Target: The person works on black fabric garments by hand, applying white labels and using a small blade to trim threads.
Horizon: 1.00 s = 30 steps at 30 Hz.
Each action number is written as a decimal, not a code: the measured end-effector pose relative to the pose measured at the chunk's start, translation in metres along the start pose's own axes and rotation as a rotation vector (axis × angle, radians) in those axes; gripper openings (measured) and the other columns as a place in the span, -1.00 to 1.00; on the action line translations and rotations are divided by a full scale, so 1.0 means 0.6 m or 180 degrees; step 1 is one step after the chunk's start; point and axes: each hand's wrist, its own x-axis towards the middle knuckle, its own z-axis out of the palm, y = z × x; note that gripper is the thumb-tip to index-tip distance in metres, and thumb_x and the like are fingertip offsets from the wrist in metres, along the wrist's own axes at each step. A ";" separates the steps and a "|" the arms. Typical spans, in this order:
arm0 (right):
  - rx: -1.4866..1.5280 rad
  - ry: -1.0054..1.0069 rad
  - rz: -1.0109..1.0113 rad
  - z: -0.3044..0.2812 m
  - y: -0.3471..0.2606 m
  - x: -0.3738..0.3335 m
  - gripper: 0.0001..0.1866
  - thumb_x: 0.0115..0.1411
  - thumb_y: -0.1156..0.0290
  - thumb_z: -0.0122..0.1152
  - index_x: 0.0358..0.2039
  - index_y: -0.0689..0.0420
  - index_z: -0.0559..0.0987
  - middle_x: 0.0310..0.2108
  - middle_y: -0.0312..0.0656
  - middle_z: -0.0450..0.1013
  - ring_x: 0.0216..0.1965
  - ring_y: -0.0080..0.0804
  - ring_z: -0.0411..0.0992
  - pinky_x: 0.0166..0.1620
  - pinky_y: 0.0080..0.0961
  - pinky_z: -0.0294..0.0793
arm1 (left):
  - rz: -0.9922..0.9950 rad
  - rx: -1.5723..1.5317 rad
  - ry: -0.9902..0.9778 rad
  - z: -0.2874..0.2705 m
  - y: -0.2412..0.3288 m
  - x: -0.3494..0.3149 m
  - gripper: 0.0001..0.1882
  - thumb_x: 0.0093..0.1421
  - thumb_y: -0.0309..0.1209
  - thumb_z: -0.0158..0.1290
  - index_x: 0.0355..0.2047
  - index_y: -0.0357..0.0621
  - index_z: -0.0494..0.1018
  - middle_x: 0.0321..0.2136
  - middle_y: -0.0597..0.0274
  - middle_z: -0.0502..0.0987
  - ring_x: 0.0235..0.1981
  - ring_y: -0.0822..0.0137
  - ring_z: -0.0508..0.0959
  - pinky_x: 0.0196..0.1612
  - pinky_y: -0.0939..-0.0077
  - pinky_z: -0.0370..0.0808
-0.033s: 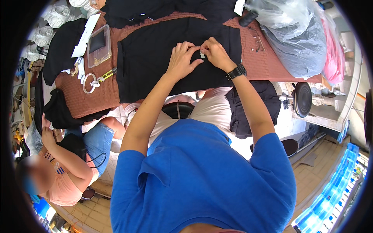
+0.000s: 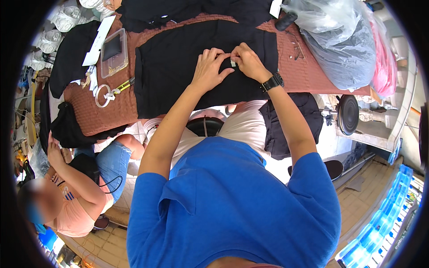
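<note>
Head view: a black cloth lies spread over the middle of the bench, reaching its near edge.
Step in hand: judging by the fingers, close work at the small pale tag on the cloth.
Right grip: the right hand has thumb and forefinger clenched in a pinch, seemingly on the tag's far end; the contact itself is mostly hidden.
Left grip: the left hand is released, fingers laid on the cloth, forefinger meeting the right fingertips, thumb spread apart.
Tag to grip: just below the right fingertips, between them and the left thumb, right of the cloth's centre.
Next move calls for: probably a fine, steady pinch, with the left hand keeping the cloth flat.
Left end of bench: cutter just beside the cloth, white ring nearer the left edge.
</note>
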 end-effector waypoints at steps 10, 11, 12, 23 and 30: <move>0.0582 -0.0026 0.0104 -0.033 -0.025 -0.009 -0.89 0.22 0.60 0.23 -0.23 0.30 0.55 -0.25 0.04 0.47 -0.21 0.08 0.51 -0.13 -0.18 0.52 | 0.0044 0.0218 -0.0009 -0.002 -0.003 -0.004 -0.48 0.17 -0.03 0.28 0.08 0.04 0.55 0.00 0.33 0.43 0.04 0.20 0.38 0.08 0.22 0.31; 0.0430 -0.0004 0.0091 -0.028 -0.022 -0.006 -0.89 0.22 0.59 0.24 -0.24 0.31 0.56 -0.25 0.04 0.47 -0.22 0.07 0.52 -0.14 -0.18 0.53 | 0.0046 0.0203 -0.0017 -0.003 -0.002 -0.003 -0.47 0.17 -0.03 0.27 0.08 0.04 0.55 0.00 0.33 0.43 0.04 0.20 0.38 0.08 0.22 0.31; 0.0279 0.0016 0.0078 -0.022 -0.017 -0.005 -0.89 0.21 0.58 0.25 -0.25 0.31 0.57 -0.25 0.04 0.47 -0.22 0.07 0.52 -0.14 -0.17 0.53 | 0.0047 0.0188 -0.0024 -0.003 -0.002 -0.002 -0.47 0.17 -0.02 0.27 0.08 0.04 0.55 0.00 0.33 0.43 0.04 0.20 0.38 0.08 0.22 0.31; -0.0308 -0.0110 -0.0357 -0.009 -0.011 -0.001 -0.91 0.20 0.59 0.24 -0.27 0.26 0.55 -0.28 -0.01 0.45 -0.17 0.10 0.48 -0.12 -0.13 0.52 | -0.0016 0.0203 -0.0091 -0.006 0.000 -0.004 -0.45 0.21 -0.04 0.25 0.14 0.03 0.52 0.04 0.29 0.43 0.03 0.17 0.37 0.10 0.23 0.31; 0.0126 -0.0089 -0.0189 -0.017 0.000 -0.003 -0.86 0.20 0.60 0.24 -0.21 0.26 0.54 -0.25 0.01 0.46 -0.20 0.09 0.51 -0.15 -0.13 0.53 | 0.0023 0.0229 -0.0085 -0.003 -0.002 -0.005 -0.43 0.20 -0.04 0.25 0.16 0.02 0.51 0.04 0.29 0.42 0.02 0.17 0.37 0.09 0.23 0.31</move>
